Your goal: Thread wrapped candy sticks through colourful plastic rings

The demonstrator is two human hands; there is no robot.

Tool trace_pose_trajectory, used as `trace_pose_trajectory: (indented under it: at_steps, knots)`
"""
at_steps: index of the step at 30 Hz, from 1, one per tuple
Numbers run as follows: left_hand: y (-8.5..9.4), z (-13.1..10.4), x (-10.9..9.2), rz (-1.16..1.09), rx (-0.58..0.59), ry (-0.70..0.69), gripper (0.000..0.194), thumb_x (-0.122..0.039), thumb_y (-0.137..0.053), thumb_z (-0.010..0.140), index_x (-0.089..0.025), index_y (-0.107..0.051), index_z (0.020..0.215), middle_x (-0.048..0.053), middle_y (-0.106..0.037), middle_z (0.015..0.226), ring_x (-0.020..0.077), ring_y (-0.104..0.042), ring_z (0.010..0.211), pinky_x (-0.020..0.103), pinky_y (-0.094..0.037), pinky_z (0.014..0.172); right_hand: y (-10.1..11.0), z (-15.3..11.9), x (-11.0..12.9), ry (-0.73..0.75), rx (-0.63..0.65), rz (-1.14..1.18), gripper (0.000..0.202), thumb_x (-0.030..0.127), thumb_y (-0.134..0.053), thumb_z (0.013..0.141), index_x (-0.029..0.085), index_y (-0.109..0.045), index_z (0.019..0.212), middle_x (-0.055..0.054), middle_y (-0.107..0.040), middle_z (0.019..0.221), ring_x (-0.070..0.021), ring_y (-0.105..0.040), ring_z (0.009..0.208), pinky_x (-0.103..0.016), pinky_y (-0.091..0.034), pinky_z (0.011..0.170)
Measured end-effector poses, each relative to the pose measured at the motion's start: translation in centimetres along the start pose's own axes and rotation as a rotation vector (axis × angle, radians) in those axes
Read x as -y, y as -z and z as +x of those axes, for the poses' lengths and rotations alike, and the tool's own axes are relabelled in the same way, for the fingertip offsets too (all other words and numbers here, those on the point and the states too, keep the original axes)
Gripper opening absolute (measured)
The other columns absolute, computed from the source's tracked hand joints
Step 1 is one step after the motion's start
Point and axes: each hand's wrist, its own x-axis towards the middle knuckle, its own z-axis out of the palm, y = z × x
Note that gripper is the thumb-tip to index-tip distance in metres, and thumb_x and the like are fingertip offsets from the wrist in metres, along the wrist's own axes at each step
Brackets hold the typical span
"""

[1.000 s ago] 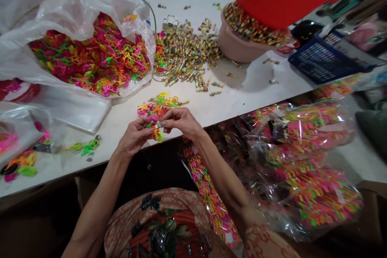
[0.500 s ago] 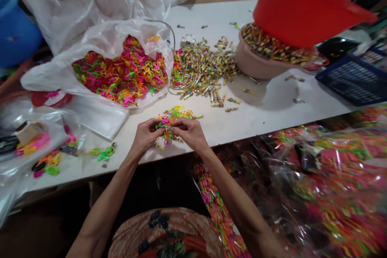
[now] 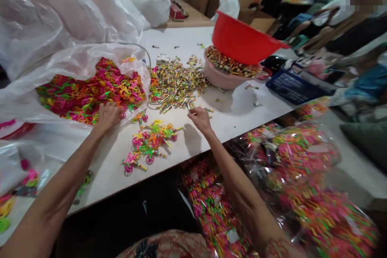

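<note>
My left hand (image 3: 109, 115) reaches over the front rim of the white plastic bag (image 3: 71, 53), its fingers down among bright plastic pieces (image 3: 121, 88) in pink, orange, yellow and green. Its fingertips are hidden there. My right hand (image 3: 200, 119) is pinched closed around a small clear tube, held at the front edge of a heap of small multicoloured tubes (image 3: 178, 80). On the white table (image 3: 115, 169) between my forearms lies a loose cluster of assembled toys (image 3: 154, 139), coloured plastic pieces joined to striped tubes.
A red basin (image 3: 242, 38) rests tilted on a pink basin (image 3: 222, 76) full of tubes. Right of them stands a blue basket (image 3: 290, 84). Clear bags of colourful toys (image 3: 305, 153) lie below the table's front edge. Other people are partly visible at the back right.
My hands were together over the cluster; they have parted, left into the bag, right to the tube heap. The cluster lies released on the table. The view has swung right.
</note>
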Motion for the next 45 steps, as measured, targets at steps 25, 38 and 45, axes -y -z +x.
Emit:
trace_pose_trajectory:
  at_steps: [25,38,45]
  knots:
    - [-0.7,-11.8,-8.8,-1.176,-0.109,0.536,0.04,-0.021,-0.084,0.044,-0.014,-0.068,0.081,-0.001,-0.068,0.063,0.0081,-0.056,0.047,0.019,-0.04,0.044,-3.4,-4.7,8.0,-0.112,0.398,0.935,0.021,0.027,-0.072,0.061,0.018,-0.055,0.071,0.004,-0.061,0.053,-0.0098,-0.053,0.043,-0.021,-0.041,0.043]
    - [0.0,-14.8,-12.2,-1.303,0.033,0.621,0.043,-0.021,-0.087,0.043,-0.015,-0.063,0.077,-0.001,-0.066,0.064,0.0073,-0.055,0.047,0.018,-0.042,0.044,-2.9,-9.5,8.5,-0.232,0.724,1.237,0.033,0.031,-0.088,0.049,0.015,-0.069,0.069,0.0,-0.069,0.06,-0.0093,-0.063,0.051,-0.021,-0.05,0.053]
    - [-0.5,-15.1,-12.2,-1.294,0.053,0.603,0.042,-0.025,-0.087,0.045,-0.015,-0.062,0.076,-0.002,-0.065,0.063,0.0065,-0.054,0.047,0.017,-0.04,0.043,-2.3,-9.7,8.6,-0.255,0.739,1.23,0.036,0.034,-0.09,0.044,0.015,-0.069,0.067,-0.001,-0.071,0.059,-0.008,-0.061,0.045,-0.017,-0.048,0.047]
